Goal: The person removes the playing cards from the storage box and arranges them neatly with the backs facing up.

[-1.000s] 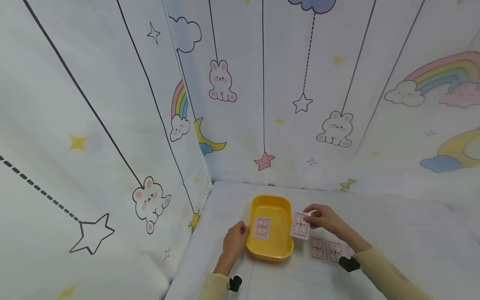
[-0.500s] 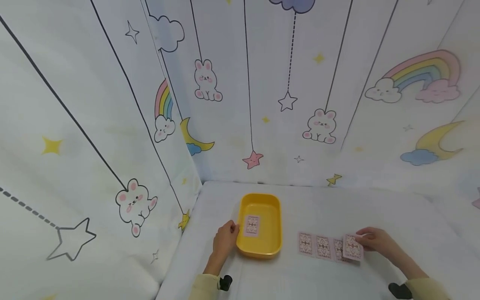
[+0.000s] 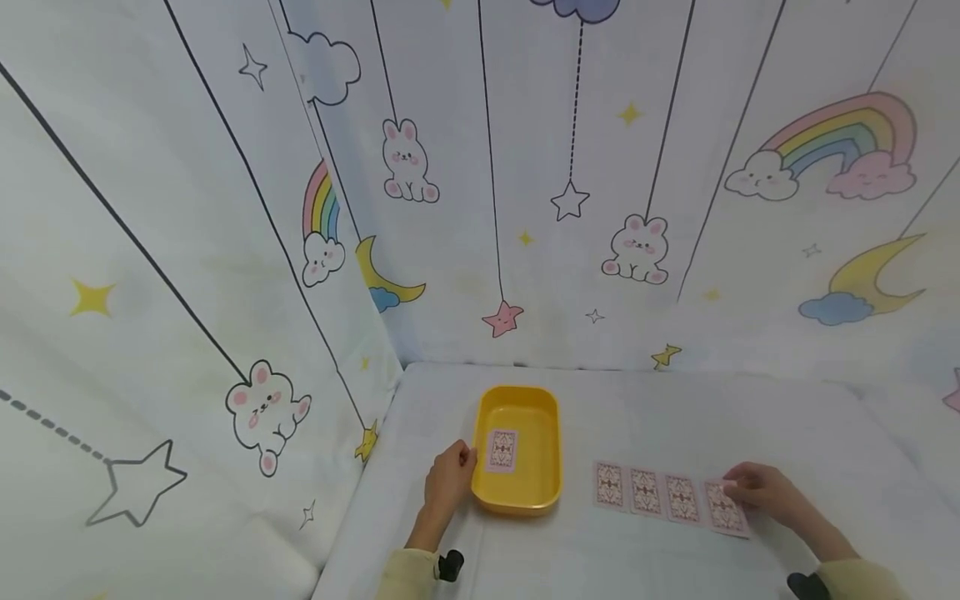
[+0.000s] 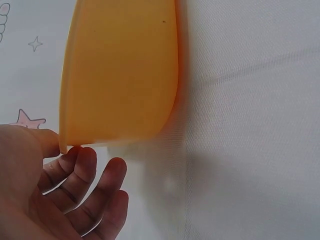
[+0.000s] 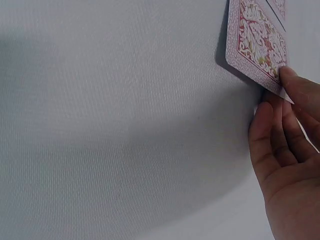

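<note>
My left hand pinches the left rim of a yellow plastic tray, thumb on one side and fingers on the other in the left wrist view. Inside the tray lies one playing card, patterned back up. To the right, my right hand pinches the edge of another playing card between thumb and fingers. That card has a red and white back, and in the right wrist view its near edge is tilted up off the cloth. It sits at the right end of a row of cards.
Three playing cards, a left one, a middle one and a right one, lie back up in a row between tray and right hand. White cloth covers the table. A printed curtain stands behind and at the left.
My right hand has carried the card from the tray's right rim over to the right end of the row and lowered it there. The left hand stays at the tray.
</note>
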Demonstrator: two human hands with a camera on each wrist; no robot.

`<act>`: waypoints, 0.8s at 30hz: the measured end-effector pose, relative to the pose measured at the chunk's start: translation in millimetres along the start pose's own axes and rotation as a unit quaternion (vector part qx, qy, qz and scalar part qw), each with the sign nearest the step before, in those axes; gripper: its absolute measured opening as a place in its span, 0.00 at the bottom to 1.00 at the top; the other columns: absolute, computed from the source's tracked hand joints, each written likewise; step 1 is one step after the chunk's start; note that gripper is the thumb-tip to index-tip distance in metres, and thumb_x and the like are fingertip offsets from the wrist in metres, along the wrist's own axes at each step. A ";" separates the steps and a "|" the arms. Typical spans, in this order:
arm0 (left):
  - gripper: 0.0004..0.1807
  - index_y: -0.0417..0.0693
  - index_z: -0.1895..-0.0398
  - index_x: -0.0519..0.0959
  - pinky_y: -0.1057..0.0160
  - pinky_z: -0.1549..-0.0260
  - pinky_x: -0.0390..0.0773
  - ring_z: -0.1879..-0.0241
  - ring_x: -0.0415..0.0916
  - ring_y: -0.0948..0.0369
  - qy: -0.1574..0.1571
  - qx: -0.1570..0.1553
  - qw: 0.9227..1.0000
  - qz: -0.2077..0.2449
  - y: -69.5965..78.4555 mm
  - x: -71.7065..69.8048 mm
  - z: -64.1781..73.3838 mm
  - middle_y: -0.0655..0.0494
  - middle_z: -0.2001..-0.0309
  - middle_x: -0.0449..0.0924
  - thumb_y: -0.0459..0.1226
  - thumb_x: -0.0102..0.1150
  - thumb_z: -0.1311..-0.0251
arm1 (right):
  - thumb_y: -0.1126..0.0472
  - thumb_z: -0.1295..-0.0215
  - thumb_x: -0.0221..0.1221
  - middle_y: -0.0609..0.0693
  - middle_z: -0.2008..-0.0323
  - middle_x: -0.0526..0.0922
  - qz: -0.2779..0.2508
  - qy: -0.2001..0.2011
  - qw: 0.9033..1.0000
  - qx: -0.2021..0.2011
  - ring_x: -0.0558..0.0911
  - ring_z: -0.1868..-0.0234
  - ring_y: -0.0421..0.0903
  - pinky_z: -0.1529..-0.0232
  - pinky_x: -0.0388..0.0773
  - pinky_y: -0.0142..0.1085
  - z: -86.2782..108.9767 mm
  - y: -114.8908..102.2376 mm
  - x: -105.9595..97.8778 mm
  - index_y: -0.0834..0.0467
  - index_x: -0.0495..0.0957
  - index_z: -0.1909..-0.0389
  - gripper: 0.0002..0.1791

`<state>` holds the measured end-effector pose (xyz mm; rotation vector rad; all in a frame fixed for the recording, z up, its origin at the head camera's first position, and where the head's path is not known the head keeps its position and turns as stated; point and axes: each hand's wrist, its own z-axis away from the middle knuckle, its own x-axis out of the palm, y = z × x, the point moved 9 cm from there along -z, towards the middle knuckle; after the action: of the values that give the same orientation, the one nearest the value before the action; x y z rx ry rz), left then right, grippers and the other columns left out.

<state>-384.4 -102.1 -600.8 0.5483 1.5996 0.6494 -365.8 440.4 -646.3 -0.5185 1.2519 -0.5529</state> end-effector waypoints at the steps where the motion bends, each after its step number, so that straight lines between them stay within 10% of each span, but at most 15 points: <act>1: 0.13 0.49 0.73 0.70 0.66 0.81 0.60 0.81 0.63 0.63 0.002 0.001 1.000 -0.001 0.3 -0.1 -0.1 0.59 0.79 0.66 0.42 0.57 0.29 | 0.55 0.33 0.64 0.53 0.63 0.83 0.004 0.003 1.000 0.000 0.79 0.64 0.45 0.65 0.77 0.36 -0.9 -0.7 0.7 0.68 0.78 0.52 0.19; 24: 0.12 0.49 0.71 0.72 0.67 0.80 0.61 0.80 0.64 0.63 -0.002 -0.015 1.000 0.011 -3.6 0.0 -2.8 0.58 0.78 0.68 0.42 0.56 0.29 | 0.62 0.35 0.62 0.60 0.64 0.81 0.068 0.042 0.996 0.033 0.79 0.62 0.52 0.61 0.78 0.46 -7.9 -11.7 7.5 0.69 0.74 0.58 0.13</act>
<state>-387.2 -105.0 -603.1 0.5460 1.5807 0.6875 -373.1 426.1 -646.2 -0.3541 1.3337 -0.5030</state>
